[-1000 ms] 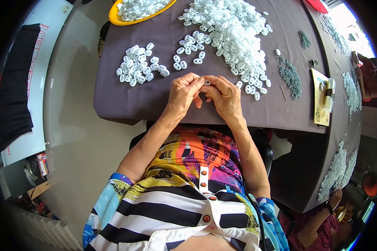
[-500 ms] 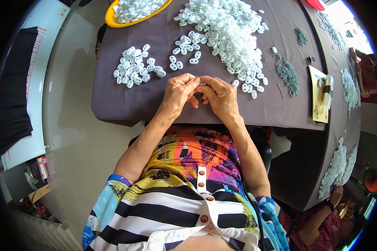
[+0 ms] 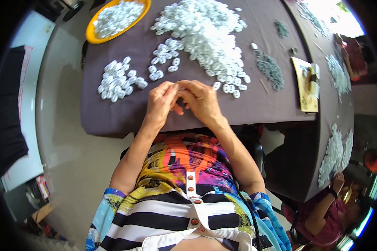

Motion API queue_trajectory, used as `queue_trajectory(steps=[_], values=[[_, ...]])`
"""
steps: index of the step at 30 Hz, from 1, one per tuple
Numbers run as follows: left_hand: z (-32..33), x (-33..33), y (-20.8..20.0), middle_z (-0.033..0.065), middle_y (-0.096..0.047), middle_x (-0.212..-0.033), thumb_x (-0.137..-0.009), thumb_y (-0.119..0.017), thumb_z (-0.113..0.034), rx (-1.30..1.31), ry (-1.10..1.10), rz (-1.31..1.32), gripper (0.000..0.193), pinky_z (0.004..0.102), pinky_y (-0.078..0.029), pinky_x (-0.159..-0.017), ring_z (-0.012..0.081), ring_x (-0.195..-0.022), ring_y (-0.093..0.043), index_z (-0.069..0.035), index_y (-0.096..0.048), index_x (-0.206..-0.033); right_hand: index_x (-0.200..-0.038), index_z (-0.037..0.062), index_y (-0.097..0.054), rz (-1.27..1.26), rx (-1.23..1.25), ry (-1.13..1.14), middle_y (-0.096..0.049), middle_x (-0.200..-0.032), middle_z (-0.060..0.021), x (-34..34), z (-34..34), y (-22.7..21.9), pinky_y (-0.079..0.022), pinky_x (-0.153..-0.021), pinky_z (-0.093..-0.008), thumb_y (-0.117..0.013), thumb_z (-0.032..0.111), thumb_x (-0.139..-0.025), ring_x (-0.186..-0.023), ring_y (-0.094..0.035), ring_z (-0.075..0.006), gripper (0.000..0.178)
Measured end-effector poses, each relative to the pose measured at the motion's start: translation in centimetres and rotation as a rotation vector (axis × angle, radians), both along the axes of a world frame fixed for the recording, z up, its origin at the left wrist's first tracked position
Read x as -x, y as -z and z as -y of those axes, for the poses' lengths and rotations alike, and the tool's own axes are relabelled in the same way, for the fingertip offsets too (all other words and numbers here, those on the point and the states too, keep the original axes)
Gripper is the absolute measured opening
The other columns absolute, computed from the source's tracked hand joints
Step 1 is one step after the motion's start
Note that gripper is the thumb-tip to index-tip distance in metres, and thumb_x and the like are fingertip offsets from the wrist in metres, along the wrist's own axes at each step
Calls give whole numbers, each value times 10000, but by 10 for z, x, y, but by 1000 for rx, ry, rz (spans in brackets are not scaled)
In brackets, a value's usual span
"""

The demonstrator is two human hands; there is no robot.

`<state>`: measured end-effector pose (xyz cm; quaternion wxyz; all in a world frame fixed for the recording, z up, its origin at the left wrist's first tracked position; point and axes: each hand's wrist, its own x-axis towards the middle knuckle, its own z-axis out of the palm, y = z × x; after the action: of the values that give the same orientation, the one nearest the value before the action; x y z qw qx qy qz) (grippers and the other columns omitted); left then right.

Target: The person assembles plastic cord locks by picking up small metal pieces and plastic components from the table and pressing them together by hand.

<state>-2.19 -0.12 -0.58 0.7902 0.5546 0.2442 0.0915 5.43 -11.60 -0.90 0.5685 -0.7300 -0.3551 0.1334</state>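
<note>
Above the near part of the table, my left hand (image 3: 160, 103) and my right hand (image 3: 203, 101) meet at the fingertips, both closed in a pinch. A small white oval piece with two holes shows at my right fingertips in the earlier frame; now the fingers mostly cover it. What my left fingers pinch cannot be made out. Left of my hands lies a small pile of the same white two-holed pieces (image 3: 115, 80). Beyond them is a loose cluster (image 3: 165, 51), and past my right hand spreads a large heap (image 3: 209, 35).
A yellow bowl (image 3: 97, 40) of white pieces stands at the far left of the brown-covered table (image 3: 255, 106). To the right are small grey parts (image 3: 270, 70), a thin stick (image 3: 264, 86) and a yellow pad (image 3: 302, 85). Another person's hand (image 3: 338, 182) touches a pale heap (image 3: 331, 157).
The view has shifted, so the table and its piles sit further left and the bowl shows more fully. My hands stay pinched together, and the white piece between them is now more hidden.
</note>
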Motion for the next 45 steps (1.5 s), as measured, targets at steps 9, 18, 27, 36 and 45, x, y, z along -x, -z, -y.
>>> queue_trajectory(steps=[9, 18, 27, 36, 45], values=[[-19, 12, -2, -24, -413, -542, -904, -521, -171, -241, -11, -84, 203, 202, -397, -319, 45, -367, -394, 2, -565, -808, -894, 12, -654, 96, 110, 297, -623, -795, -41, -46, 81, -17, -458, -611, -209, -596, -53, -782, -701, -567, -78, 142], [-69, 33, -12, -21, -412, -553, -897, -521, -165, -472, 11, -289, 231, 188, -371, -299, 36, -375, -372, -7, -549, -732, -844, 50, -654, 604, 422, 557, -618, -763, -84, -122, 131, -22, -468, -619, -297, -609, 38, -761, -666, -604, -226, 96], [-77, 40, -19, -17, -426, -549, -868, -556, -138, -644, -79, -373, 184, 191, -349, -313, 39, -372, -381, 5, -569, -753, -819, 83, -658, 605, 635, 575, -617, -833, -100, -136, 129, -17, -457, -713, -393, -598, 131, -765, -829, -589, -291, 94], [-73, 37, -22, 3, -501, -561, -842, -538, -81, -700, -110, -358, 108, 221, -400, -390, 54, -455, -456, 3, -581, -789, -879, 76, -612, 706, 633, 546, -603, -836, -110, -130, 128, -20, -455, -671, -386, -545, 126, -835, -778, -587, -309, 95], [-37, 4, -24, 79, -574, -595, -829, -557, -90, -962, -66, -88, 76, 290, -421, -490, 132, -521, -542, -28, -600, -821, -890, 71, -605, 772, 578, 591, -603, -830, -105, -128, 127, -13, -455, -671, -381, -554, 100, -829, -779, -587, -300, 85]])
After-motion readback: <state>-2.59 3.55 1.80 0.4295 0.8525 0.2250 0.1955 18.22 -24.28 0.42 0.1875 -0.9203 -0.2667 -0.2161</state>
